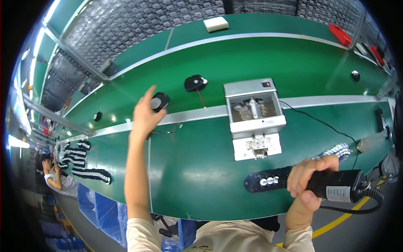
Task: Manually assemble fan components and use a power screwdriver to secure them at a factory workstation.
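Observation:
My left hand (146, 115) reaches to the far left part of the bench, thumb and fingers around a round black part with a grey disc face (157, 103). A thin reddish wire hangs by it. At lower right, my right hand (308, 176) grips a black electric screwdriver (336, 186) lying roughly level, its corded end to the right. A black elongated piece with silvery white round spots (268, 181) lies just left of that hand, partly hidden by it. Farther along, a similar black part with a wire (195, 82) rests on the green surface.
A grey screw feeder box (254, 107) holding loose screws stands mid-bench, its cord running right. Rows of black-and-white parts (91, 174) lie at left, more (338, 152) at right. A white box (216, 24) sits on the upper shelf. Another person (58, 176) is at far left.

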A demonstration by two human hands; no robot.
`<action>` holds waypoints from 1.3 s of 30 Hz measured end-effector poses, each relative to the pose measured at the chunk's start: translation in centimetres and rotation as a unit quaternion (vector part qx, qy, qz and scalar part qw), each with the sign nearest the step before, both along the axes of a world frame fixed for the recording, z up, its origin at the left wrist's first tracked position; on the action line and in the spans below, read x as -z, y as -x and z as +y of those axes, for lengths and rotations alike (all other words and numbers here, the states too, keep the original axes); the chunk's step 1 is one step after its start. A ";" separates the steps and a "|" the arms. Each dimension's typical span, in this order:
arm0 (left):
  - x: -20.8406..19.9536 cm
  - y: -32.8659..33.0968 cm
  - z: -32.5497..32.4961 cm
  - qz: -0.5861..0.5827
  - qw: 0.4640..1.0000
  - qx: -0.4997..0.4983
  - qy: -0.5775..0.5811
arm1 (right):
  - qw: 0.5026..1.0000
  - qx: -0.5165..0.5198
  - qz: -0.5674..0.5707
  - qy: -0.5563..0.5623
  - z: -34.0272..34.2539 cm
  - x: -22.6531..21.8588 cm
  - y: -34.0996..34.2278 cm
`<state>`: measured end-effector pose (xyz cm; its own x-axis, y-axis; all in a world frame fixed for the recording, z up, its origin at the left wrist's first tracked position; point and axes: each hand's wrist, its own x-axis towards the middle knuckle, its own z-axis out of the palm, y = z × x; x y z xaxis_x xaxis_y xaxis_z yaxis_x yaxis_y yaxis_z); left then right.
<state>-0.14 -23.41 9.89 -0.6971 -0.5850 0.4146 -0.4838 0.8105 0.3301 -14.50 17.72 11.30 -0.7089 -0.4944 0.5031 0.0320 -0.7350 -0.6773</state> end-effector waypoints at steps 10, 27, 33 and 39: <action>-0.9 -4.1 18.1 -0.264 0.936 0.233 -0.023 | 0.998 -0.046 0.006 -0.038 0.2 -0.6 -0.2; 7.8 -0.4 25.2 0.059 0.880 0.443 -0.160 | 0.998 -0.040 0.038 -0.036 -0.5 -0.2 0.0; 7.4 -0.2 25.1 0.019 0.882 0.451 -0.135 | 0.995 -0.060 0.075 -0.034 -0.4 0.1 0.5; 7.1 -0.1 24.9 -0.008 0.881 0.455 -0.134 | 0.990 -0.055 0.131 -0.006 -0.8 1.1 1.6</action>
